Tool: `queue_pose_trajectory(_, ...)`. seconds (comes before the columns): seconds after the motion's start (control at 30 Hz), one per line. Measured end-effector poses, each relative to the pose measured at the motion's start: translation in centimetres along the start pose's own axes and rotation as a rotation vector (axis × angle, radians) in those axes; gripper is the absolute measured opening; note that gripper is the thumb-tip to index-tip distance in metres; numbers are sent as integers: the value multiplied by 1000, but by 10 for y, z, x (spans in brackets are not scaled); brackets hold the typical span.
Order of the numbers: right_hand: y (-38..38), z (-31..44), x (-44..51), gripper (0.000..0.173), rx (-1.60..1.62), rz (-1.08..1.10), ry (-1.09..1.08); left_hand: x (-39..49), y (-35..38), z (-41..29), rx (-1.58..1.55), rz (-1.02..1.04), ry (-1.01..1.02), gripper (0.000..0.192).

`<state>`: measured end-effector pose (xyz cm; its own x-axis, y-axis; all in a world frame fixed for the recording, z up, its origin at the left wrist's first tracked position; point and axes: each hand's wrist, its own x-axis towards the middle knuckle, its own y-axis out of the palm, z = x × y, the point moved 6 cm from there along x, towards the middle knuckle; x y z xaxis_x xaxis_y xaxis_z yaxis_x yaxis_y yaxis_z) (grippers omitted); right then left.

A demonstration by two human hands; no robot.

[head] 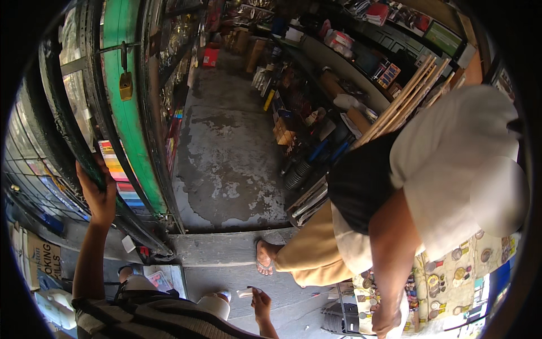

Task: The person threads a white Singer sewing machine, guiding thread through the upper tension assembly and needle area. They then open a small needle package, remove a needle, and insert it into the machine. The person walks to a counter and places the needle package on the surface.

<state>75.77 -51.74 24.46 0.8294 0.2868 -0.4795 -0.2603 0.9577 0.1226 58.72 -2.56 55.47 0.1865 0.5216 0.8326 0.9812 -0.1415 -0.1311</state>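
Note:
My left hand (96, 190) is wrapped around a dark painted metal bar (72, 127) of the gate at the left. Right behind that bar hang colourful packets or sheets (116, 163). Low in the middle, my right hand (261, 304) pinches a small pale strip (244, 293), perhaps paper; its exact kind is too small to tell. Beneath both hands lies a grey concrete step (224, 250). A green door panel (123, 106) with a hanging brass padlock (125, 86) stands beyond my left hand.
A person (423, 182) in a pale shirt and tan trousers stands close on the right, a sandalled foot (266, 256) on the step. Wooden poles (402, 99) lean behind them. Goods line both sides of the shop floor (228, 148). A patterned cloth (444, 279) covers a stand at lower right.

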Motion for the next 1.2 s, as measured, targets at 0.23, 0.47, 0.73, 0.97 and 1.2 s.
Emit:
queue_pose_trajectory(0.23, 47, 98, -36, 32, -276, 224, -165, 4, -1, 0, 202, -9, 73, 79)
queue_pose_trajectory(0.47, 46, 171, -32, 20, -475, 285, -307, 9, 9, -66, 690, -138, 130, 76)
queue_pose_trajectory(0.73, 68, 251, -8, 13, -233, 345, -222, -64, 188, -162, -134, 695, 19, 50)
queue_pose_trajectory(0.97, 19, 277, 85, 13, -228, 142, -325, -223, 371, 110, -105, 1091, -949, 51)
queue_pose_trajectory(1.2, 7, 278, 223, 33, -417, -49, 54, -369, 511, 235, -484, 779, -1967, 31)
